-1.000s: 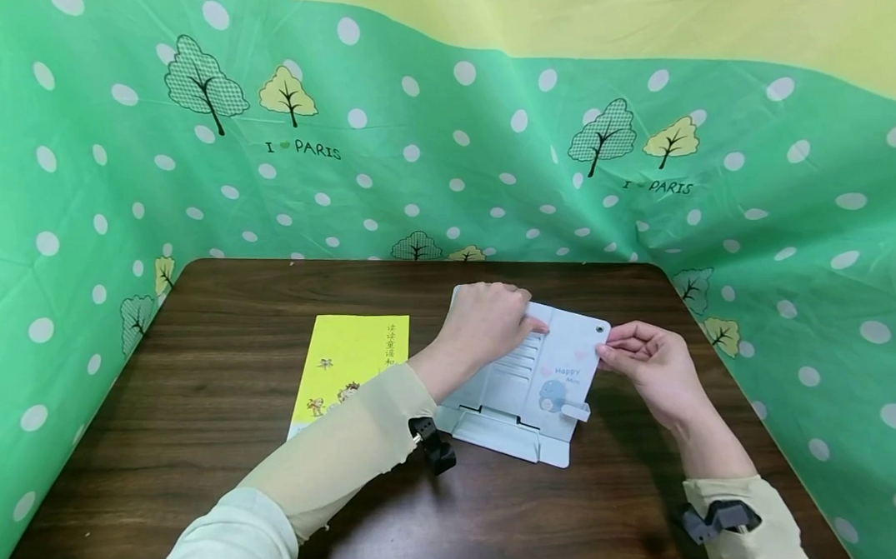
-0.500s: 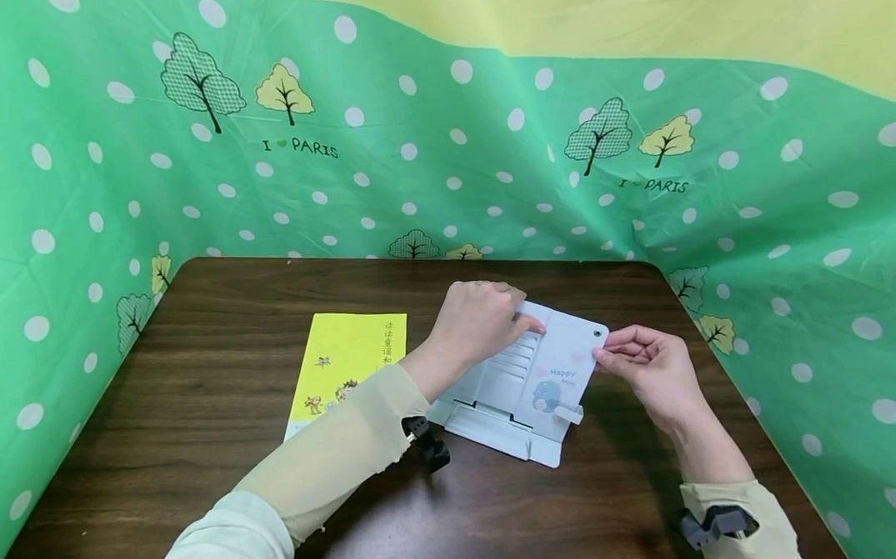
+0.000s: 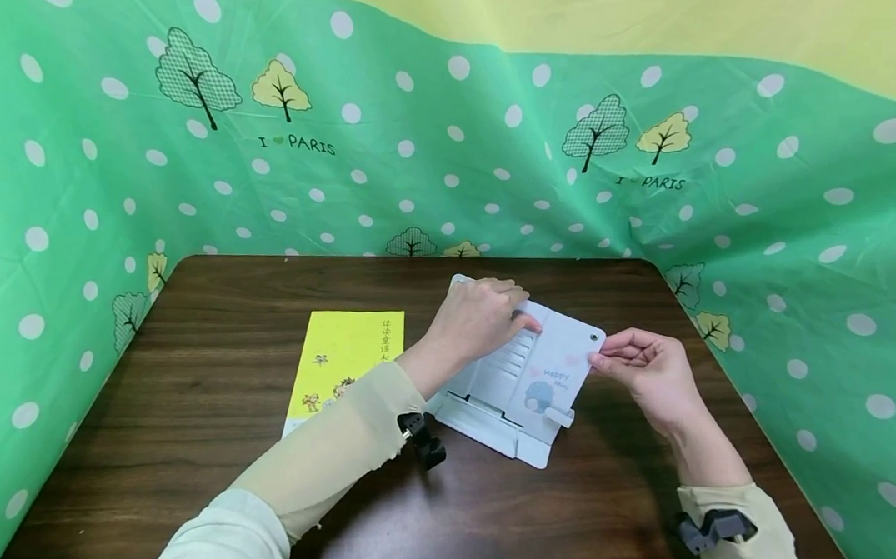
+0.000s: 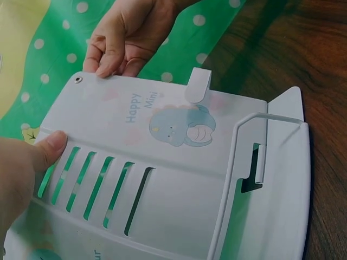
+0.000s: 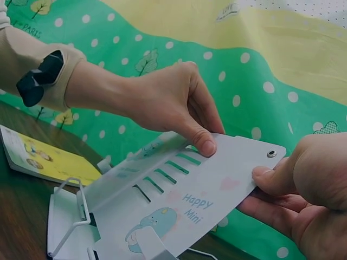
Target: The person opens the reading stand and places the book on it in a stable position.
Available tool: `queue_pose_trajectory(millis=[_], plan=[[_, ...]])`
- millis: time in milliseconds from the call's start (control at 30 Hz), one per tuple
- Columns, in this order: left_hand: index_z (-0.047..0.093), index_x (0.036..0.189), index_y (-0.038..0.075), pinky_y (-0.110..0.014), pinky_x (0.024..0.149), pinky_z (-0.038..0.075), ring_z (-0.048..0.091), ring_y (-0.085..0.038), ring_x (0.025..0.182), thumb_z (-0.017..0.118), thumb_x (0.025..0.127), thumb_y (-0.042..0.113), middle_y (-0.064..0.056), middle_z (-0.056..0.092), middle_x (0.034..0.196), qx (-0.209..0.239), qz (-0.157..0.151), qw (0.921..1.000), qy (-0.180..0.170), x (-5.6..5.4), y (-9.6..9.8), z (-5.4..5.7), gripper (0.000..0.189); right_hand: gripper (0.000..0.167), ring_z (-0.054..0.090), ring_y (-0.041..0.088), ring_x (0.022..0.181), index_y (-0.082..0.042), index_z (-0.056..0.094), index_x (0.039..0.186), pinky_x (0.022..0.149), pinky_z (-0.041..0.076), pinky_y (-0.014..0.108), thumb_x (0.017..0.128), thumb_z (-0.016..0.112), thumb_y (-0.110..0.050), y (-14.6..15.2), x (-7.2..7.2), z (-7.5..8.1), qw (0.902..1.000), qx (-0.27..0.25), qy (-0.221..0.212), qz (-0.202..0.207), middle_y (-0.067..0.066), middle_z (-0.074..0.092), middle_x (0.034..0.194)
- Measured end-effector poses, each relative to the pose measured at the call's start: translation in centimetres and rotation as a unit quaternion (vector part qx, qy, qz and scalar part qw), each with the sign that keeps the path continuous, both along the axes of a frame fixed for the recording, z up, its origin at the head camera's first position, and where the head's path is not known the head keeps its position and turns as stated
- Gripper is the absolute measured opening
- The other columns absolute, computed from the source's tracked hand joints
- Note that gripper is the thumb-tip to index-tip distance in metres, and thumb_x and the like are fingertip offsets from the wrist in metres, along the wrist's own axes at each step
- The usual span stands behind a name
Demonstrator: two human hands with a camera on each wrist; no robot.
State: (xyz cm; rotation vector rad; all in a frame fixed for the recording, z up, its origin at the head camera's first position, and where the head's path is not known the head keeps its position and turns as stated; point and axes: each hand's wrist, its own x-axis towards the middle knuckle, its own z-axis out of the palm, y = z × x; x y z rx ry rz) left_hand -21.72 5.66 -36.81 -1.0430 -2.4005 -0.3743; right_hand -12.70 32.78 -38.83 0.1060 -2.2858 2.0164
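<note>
Reaches in with the left forearm (image 3: 335, 439) slanting across the table (image 3: 219, 373), bends the left hand (image 3: 477, 318) over the top edge of a white stand (image 3: 520, 385) and grips there, with thumb on the front face beside the slots (image 4: 99, 188); pinches the right edge with the right hand (image 3: 651, 379), just below the metal eyelet (image 3: 595, 337), with thumb in front and fingers behind. Holds the stand tilted at the right of the table's middle, with the ledge (image 3: 477, 428) toward the near side; hard to tell whether touching the wood. Shows green cloth (image 3: 478, 103) through the slots, a printed dinosaur (image 4: 179, 127), a clip (image 4: 198, 85) at the side edge and a wire bar (image 4: 223, 189) by the ledge; farther left, partly hidden by the forearm, a yellow book (image 3: 353, 350) flat on the table
</note>
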Motion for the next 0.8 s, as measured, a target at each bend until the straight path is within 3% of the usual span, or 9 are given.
queue_pose_trajectory(millis=[167,333,567,700,800], plan=[[0.081,0.121,0.017,-0.029,0.084,0.061,0.072,-0.016,0.115,0.073,0.094,0.059,-0.002,0.077,0.122,0.006,-0.026,0.9996,0.005,-0.39,-0.36,-0.19,0.051,0.018,0.078,0.021,0.079,0.008,0.071,0.104,0.077,0.063,0.036,0.088,0.079,0.013,-0.18,0.26,-0.28,0.9992,-0.038,-0.007,0.013,0.011,0.079,0.091],[0.082,0.117,0.015,-0.029,0.083,0.061,0.072,-0.016,0.115,0.076,0.092,0.058,-0.001,0.078,0.119,0.022,-0.050,0.9984,0.016,-0.69,-0.50,-0.45,0.050,0.033,0.078,0.019,0.083,0.004,0.074,0.119,0.080,0.061,0.035,0.089,0.075,0.018,-0.20,0.49,-0.46,0.9972,-0.063,-0.004,0.040,0.010,0.079,0.098],[0.082,0.119,0.013,-0.029,0.089,0.060,0.071,-0.017,0.119,0.077,0.092,0.057,-0.002,0.077,0.121,0.025,-0.065,0.9974,0.016,-0.80,-0.52,-0.51,0.053,0.036,0.075,0.017,0.091,0.017,0.068,0.124,0.084,0.061,0.030,0.088,0.068,0.026,-0.14,0.62,-0.65,0.9946,-0.031,0.039,0.090,0.009,0.077,0.107],[0.082,0.119,0.013,-0.030,0.093,0.058,0.070,-0.016,0.120,0.079,0.090,0.056,-0.002,0.077,0.121,0.035,-0.071,0.9967,0.020,-0.82,-0.60,-0.49,0.052,0.039,0.073,0.019,0.098,0.022,0.063,0.123,0.086,0.060,0.030,0.086,0.061,0.034,-0.11,0.58,-0.86,0.9870,-0.048,0.073,0.135,0.012,0.074,0.113],[0.082,0.119,0.013,-0.031,0.097,0.056,0.069,-0.016,0.121,0.079,0.090,0.056,-0.002,0.077,0.122,0.037,-0.077,0.9961,0.025,-0.83,-0.66,-0.41,0.052,0.037,0.073,0.020,0.101,0.024,0.061,0.124,0.088,0.060,0.032,0.087,0.062,0.032,-0.04,0.60,-1.03,0.9814,-0.051,0.093,0.160,0.014,0.073,0.116]])
